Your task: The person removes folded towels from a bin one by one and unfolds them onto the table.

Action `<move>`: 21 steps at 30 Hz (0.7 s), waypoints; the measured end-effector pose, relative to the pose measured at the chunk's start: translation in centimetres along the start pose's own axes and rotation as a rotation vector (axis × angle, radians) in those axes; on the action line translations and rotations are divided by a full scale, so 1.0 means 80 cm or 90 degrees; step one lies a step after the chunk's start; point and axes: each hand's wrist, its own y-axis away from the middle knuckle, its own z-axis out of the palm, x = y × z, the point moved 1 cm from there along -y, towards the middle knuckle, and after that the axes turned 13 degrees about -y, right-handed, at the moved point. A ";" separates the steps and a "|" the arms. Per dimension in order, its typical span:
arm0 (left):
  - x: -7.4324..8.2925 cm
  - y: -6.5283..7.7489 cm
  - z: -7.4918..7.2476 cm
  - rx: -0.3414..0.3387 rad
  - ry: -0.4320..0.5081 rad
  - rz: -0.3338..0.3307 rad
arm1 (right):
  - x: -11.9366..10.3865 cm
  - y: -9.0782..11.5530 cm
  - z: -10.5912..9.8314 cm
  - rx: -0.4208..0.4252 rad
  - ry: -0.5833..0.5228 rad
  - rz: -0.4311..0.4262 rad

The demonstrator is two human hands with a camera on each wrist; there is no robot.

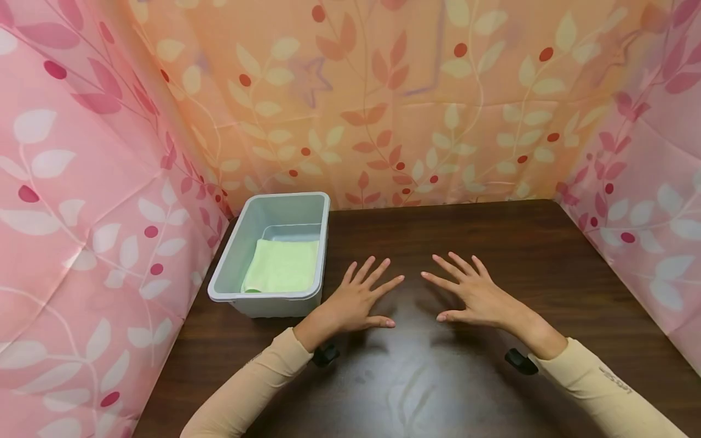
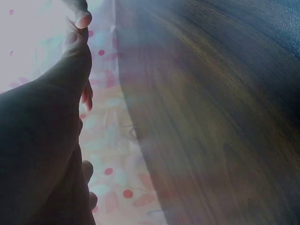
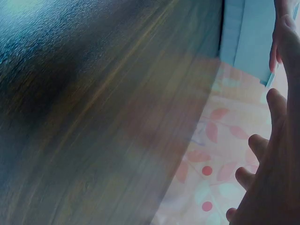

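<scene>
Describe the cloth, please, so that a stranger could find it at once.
Find the dark brown table; at its left side, beside the left hand, stands a grey bin. The cloth lies inside that bin. Its pale yellow-green colour sets it apart from the grey bin around it.

A light grey, open-topped tub (image 1: 279, 308) stands upright just left of the fingers of the left hand (image 1: 353, 302); a pale green cloth (image 1: 285, 265) lies flat inside it, also left of those fingers.
</scene>
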 end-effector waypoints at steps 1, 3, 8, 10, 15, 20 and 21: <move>0.000 0.000 0.000 0.000 -0.001 0.002 | 0.000 -0.001 0.000 0.001 0.001 -0.002; 0.001 0.001 -0.003 -0.008 0.000 0.005 | 0.000 -0.003 0.001 0.001 0.002 -0.004; 0.004 0.012 -0.011 0.007 0.007 0.018 | -0.006 -0.019 0.002 -0.001 -0.005 -0.010; 0.005 0.022 -0.017 0.027 0.010 0.022 | -0.010 -0.031 0.003 -0.003 -0.016 -0.017; 0.005 0.058 -0.042 0.076 0.029 0.030 | -0.027 -0.073 0.002 -0.012 -0.082 -0.040; -0.005 0.099 -0.064 0.141 0.061 0.001 | -0.057 -0.132 -0.005 -0.009 -0.163 -0.099; -0.009 0.108 -0.067 0.152 0.066 -0.012 | -0.064 -0.145 -0.006 -0.005 -0.175 -0.115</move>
